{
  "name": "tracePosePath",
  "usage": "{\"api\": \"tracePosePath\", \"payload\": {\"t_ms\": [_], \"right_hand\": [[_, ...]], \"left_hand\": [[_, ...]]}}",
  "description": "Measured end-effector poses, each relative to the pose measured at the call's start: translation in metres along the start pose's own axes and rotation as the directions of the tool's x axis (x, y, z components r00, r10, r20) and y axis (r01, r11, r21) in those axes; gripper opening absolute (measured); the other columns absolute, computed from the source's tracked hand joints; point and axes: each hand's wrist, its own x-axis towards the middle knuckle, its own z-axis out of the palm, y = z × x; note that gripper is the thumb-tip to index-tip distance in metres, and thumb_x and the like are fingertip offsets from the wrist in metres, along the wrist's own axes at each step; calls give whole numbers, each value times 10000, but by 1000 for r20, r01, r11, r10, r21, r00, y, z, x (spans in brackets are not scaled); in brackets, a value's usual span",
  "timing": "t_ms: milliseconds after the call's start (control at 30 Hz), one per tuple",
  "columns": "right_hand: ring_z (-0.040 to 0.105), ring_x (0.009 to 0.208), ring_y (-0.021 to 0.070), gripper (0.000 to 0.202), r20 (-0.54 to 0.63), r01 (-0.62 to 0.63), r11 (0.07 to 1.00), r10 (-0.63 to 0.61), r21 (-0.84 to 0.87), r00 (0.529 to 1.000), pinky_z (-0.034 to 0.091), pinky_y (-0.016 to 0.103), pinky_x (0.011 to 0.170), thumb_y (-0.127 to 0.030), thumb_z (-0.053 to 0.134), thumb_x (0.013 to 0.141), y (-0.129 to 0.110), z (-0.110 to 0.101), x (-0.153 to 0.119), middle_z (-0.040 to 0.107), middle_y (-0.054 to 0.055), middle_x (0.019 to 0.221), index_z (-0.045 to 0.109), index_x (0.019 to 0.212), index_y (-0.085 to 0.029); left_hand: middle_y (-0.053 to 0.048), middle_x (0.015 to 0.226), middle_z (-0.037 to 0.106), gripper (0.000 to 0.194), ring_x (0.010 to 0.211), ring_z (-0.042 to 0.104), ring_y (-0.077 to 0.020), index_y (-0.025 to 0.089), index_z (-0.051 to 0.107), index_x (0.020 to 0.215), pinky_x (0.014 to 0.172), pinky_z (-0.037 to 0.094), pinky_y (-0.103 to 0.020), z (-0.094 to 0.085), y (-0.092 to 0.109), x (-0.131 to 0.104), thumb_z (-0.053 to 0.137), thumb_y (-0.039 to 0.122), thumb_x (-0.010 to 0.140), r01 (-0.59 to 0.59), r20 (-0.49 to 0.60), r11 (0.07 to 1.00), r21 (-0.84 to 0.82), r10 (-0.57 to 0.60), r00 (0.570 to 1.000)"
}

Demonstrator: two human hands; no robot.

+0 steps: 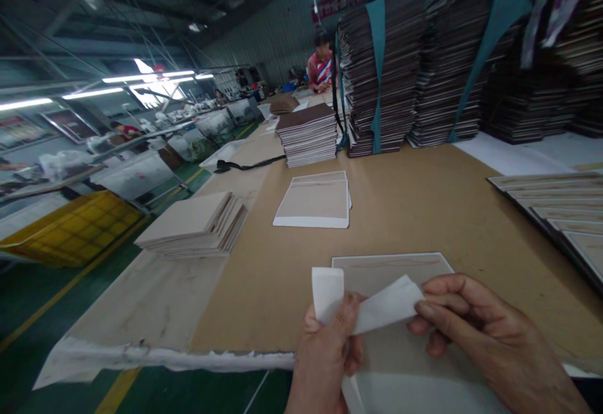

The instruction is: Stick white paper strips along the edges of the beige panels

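Between my two hands is a white paper strip [384, 306], raised above the table's near edge. My left hand [330, 345] is closed on the strip, thumb on top, with a short white end standing up past the fingers. With thumb and fingertips, my right hand [475, 323] pinches the strip's other end. Beneath them lies a beige panel with a white border [391, 263], partly hidden by my hands and the strip. Farther forward, a couple of similar white-edged panels [313, 200] lie overlapped on the brown table cover.
A pile of beige boards [193, 222] lies at the left, near the table edge. Dark-covered stacks [308, 134] and tall strapped piles [400, 68] stand at the back. Overlapping panels [560, 207] lie at right. Another person [321, 68] is beyond; a yellow crate [75, 225] stands left.
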Motion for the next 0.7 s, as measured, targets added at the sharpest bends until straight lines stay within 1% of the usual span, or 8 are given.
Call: {"api": "tracePosePath", "payload": {"t_ms": [67,167,267,367,433,467,600,700], "right_hand": [[629,560,148,267,9,100,991,-100,-92,995,550,181,518,-461,663,889,-10,0,1,676,28,687,699,920,-198],[613,531,105,155,32,317,920,-319,-229,947,516,110,498,-352,624,888,-26,-3,5,639,-32,623,757,881,-274],[618,528,65,196,44,457,838,-467,-297,883,490,54,512,-268,601,884,-35,-5,8,641,-86,633,762,950,-360],[595,494,53,256,51,490,793,-507,-362,860,471,50,478,-258,589,913,-33,-6,9,642,-105,638,721,1095,-380],[581,476,67,223,47,477,781,-503,-403,863,480,83,452,-313,588,945,-27,-7,9,655,-88,671,693,1140,-338],[584,480,79,215,41,456,789,-484,-411,874,492,106,449,-355,593,955,-24,-8,8,666,-72,696,679,1146,-311],[590,494,128,346,-17,290,902,-312,-321,950,527,181,465,-501,633,926,-12,-10,7,675,-7,703,630,1124,-217],[571,479,145,469,-67,144,975,-157,-167,985,517,198,430,-567,688,854,-10,-11,7,668,33,676,619,1090,-168]], "left_hand": [[45,457,512,544,386,397,-37,128,650,970,391,263,-147,-2,0,1,727,607,724,55,154,993,109,-71,986],[26,562,587,691,410,511,-63,135,616,1085,391,362,-148,-4,-5,2,781,634,638,109,383,979,171,-168,909],[1,635,627,736,412,525,-59,109,615,1161,361,366,-142,-5,-9,5,760,633,665,89,489,989,122,-138,861],[-1,541,594,639,383,481,-42,85,669,966,356,348,-130,-5,-12,8,728,658,688,61,534,995,84,-96,840],[4,527,581,562,367,468,-30,100,654,821,358,334,-130,-4,-12,8,733,643,696,66,518,996,63,-89,851],[2,565,599,536,367,476,-28,109,643,799,353,323,-133,-3,-12,7,742,627,697,75,484,996,45,-87,871],[7,657,630,462,410,496,-28,138,606,885,367,281,-138,-1,-8,6,771,534,714,100,244,995,-18,-93,965],[14,663,626,495,438,477,-30,148,573,935,374,251,-133,-2,-6,7,830,466,655,79,88,993,-86,-71,994]]}}
